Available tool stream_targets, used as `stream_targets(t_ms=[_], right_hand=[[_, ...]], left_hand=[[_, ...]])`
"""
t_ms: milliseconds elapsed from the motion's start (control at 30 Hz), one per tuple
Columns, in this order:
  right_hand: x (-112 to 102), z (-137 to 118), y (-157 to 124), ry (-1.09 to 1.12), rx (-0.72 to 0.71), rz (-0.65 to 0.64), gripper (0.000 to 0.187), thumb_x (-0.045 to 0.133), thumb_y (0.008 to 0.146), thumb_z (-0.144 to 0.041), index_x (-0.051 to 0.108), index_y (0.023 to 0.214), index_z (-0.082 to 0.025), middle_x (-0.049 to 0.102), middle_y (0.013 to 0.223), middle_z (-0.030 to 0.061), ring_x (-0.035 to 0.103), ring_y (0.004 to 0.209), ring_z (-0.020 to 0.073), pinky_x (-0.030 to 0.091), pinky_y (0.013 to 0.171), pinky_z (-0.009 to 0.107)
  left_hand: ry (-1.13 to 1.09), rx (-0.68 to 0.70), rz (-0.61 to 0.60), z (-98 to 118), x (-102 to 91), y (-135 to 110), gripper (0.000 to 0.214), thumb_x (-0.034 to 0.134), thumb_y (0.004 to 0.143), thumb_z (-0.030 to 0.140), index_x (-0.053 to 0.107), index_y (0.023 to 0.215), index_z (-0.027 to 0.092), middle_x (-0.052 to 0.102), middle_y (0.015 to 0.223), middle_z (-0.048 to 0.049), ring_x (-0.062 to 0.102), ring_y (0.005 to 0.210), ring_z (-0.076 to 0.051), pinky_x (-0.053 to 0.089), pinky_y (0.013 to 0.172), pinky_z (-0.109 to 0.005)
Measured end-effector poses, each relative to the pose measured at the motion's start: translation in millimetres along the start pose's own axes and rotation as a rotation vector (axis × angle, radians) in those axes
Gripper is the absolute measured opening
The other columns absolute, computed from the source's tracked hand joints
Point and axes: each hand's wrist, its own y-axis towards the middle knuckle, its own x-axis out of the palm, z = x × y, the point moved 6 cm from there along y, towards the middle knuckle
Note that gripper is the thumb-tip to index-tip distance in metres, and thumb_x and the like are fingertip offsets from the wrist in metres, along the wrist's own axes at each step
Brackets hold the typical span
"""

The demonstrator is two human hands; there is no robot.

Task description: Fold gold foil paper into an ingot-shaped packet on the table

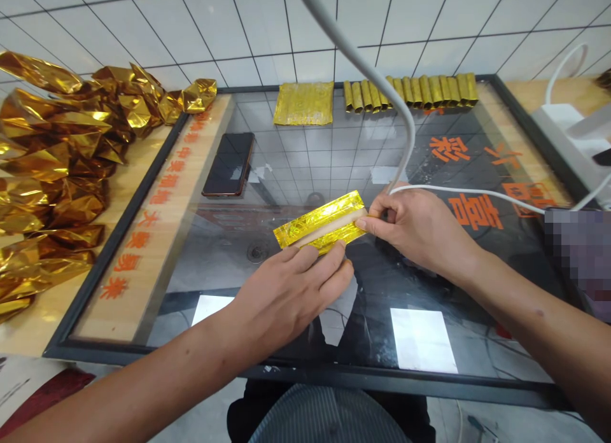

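Note:
A gold foil paper [319, 216], folded into a long narrow shape, is held at a slant just above the glass tabletop. Along its middle runs a pale strip [331, 227], open to view between two shiny gold flaps. My left hand [289, 287] grips the lower edge, its fingers bent over the near flap and its thumb hidden. At the right end, my right hand [420, 226] pinches the corner between thumb and index finger.
A flat stack of gold paper [304, 104] and a row of gold paper rolls [415, 91] lie along the back. Folded gold foil pieces [62, 137] heap at left. A phone [228, 164] rests on the glass [200, 258]. A grey flexible arm [363, 61] hangs in front.

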Motion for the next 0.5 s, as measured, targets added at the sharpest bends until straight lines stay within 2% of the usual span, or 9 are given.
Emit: stream_targets(t_ms=[133, 367, 500], right_hand=[[0.4, 1.0, -0.3, -0.002, -0.015, 0.008, 0.029, 0.075, 0.096, -0.038, 0.066, 0.071, -0.025, 0.068, 0.072, 0.0021, 0.058, 0.067, 0.0184, 0.037, 0.063, 0.037], [0.8, 1.6, -0.6, 0.01, -0.024, 0.01, 0.032, 0.075, 0.097, -0.039, 0.066, 0.07, -0.025, 0.066, 0.07, 0.002, 0.06, 0.069, 0.0195, 0.036, 0.063, 0.037], [0.7, 2.2, -0.7, 0.016, -0.022, 0.02, 0.032, 0.075, 0.097, -0.041, 0.066, 0.071, -0.025, 0.065, 0.068, 0.0011, 0.06, 0.067, 0.0192, 0.036, 0.063, 0.037]], left_hand=[[-0.01, 0.004, -0.026, -0.3, 1.5, 0.4, 0.03, 0.055, 0.106, 0.014, 0.065, 0.134, 0.017, 0.071, 0.144, -0.0082, 0.07, 0.11, -0.024, 0.061, 0.092, -0.039], [-0.038, 0.007, 0.003, -3.6, 0.7, -1.2, 0.032, 0.053, 0.108, 0.015, 0.064, 0.138, 0.017, 0.07, 0.147, -0.0091, 0.069, 0.118, -0.024, 0.06, 0.098, -0.039], [-0.035, 0.005, 0.025, -4.1, 1.8, -1.1, 0.032, 0.054, 0.106, 0.012, 0.066, 0.135, 0.018, 0.07, 0.147, -0.0088, 0.07, 0.115, -0.023, 0.061, 0.098, -0.038]])
